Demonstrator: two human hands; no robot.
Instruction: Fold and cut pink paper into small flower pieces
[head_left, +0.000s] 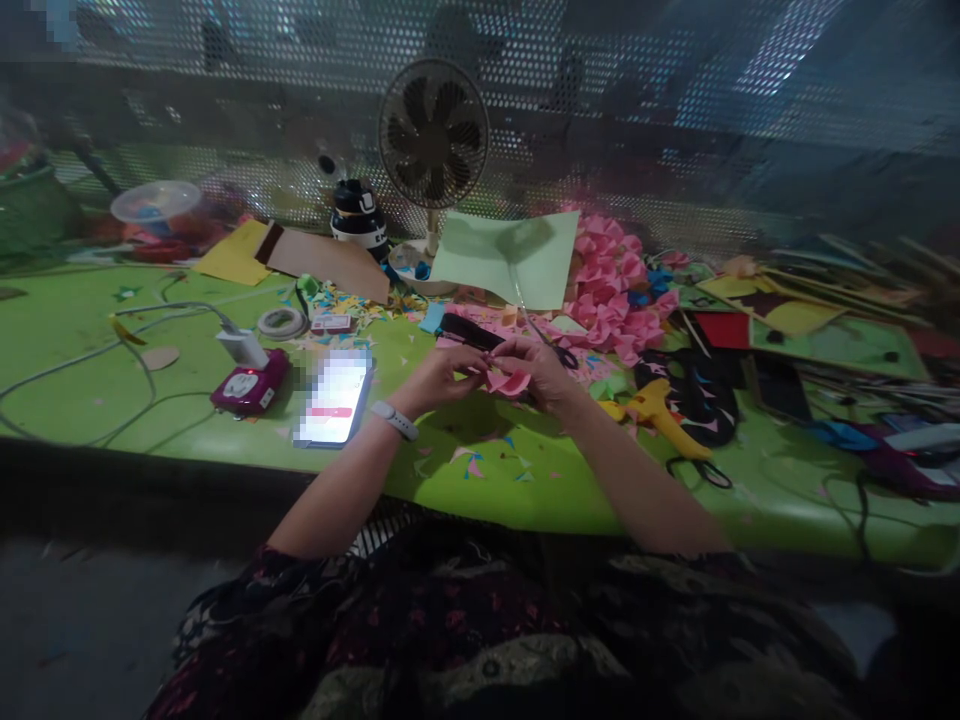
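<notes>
left hand [451, 376] and right hand [541, 372] pinch a pink paper piece [509, 384] between them above the desk [540, 500]; likely light, soft, easily creased, it seems best held by its edges.

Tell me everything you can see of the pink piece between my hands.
The pink piece is small, thin and curved, and looks like paper. Your left hand and right hand hold it at the fingertips, over the green table, its lower part flaring out below them. The hands cover its top, hiding the full outline.
</notes>
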